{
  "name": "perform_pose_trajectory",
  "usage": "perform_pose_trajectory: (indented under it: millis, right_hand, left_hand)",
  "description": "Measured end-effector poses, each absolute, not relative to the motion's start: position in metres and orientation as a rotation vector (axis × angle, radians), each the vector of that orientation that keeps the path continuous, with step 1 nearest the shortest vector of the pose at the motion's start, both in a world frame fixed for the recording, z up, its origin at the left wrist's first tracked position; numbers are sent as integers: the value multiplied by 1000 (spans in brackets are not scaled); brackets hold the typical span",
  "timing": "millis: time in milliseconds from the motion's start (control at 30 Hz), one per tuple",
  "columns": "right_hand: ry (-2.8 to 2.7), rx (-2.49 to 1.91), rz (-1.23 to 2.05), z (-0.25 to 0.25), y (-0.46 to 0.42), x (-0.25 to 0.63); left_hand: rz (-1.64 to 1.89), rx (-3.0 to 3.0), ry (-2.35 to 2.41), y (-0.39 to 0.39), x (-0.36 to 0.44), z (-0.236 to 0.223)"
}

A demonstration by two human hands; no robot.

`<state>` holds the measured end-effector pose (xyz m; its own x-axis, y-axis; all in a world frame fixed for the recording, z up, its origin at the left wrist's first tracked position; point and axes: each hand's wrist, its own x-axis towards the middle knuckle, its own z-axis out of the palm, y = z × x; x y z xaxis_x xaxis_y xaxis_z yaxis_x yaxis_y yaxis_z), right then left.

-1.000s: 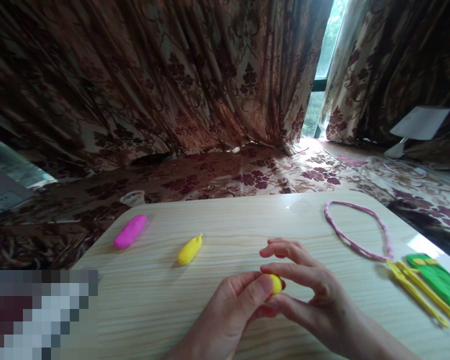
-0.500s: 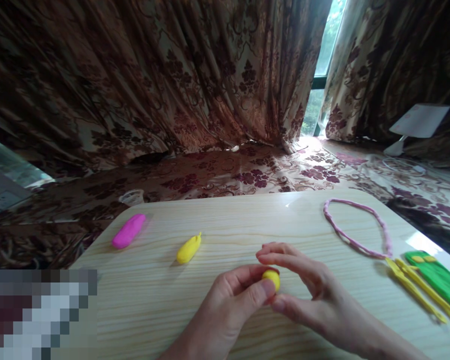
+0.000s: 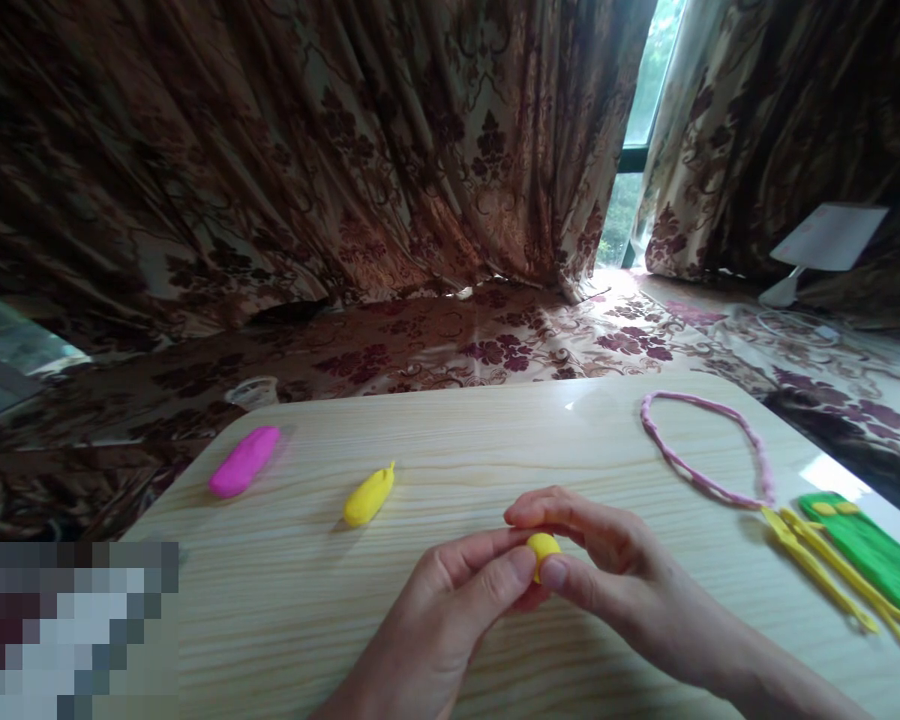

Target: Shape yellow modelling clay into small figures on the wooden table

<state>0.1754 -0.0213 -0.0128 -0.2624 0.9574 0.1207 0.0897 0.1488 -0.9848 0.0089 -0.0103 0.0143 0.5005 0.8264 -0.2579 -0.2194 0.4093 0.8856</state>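
Patterned curtains (image 3: 420, 140) flank a bright window (image 3: 649, 90).

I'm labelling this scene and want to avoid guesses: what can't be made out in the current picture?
All in the head view:
- Underside of the yellow ball: hidden by the left hand and right hand.
- Far right part of the green slab: cut off by the right edge.
- Lower left corner: hidden by a pixelated patch.
- Contents of the clear tub: too small.

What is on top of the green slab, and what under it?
Two small yellow pieces lie on the green slab; a yellow tool seems to overlap its edge. Underneath is hidden.
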Motion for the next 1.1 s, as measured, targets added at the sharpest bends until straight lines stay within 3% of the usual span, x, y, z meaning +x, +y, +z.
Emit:
perform_pose_trajectory:
  millis: [167, 533, 767, 1100]
  right_hand:
    - [-1566, -1068, 1233, -7, -17, 176]
    - [-1778, -1278, 766, -20, -8, 188]
    - [-1667, -1397, 668, -22, -3, 181]
    - [-2272, -1466, 293, -4, 21, 116]
  left_hand:
    - [692, 1085, 921, -5, 4, 9]
    - [710, 2208, 1220, -3, 1, -24]
    - [654, 2284, 1242, -8, -3, -22]
    - [1298, 2202, 1485, -56, -77, -18]
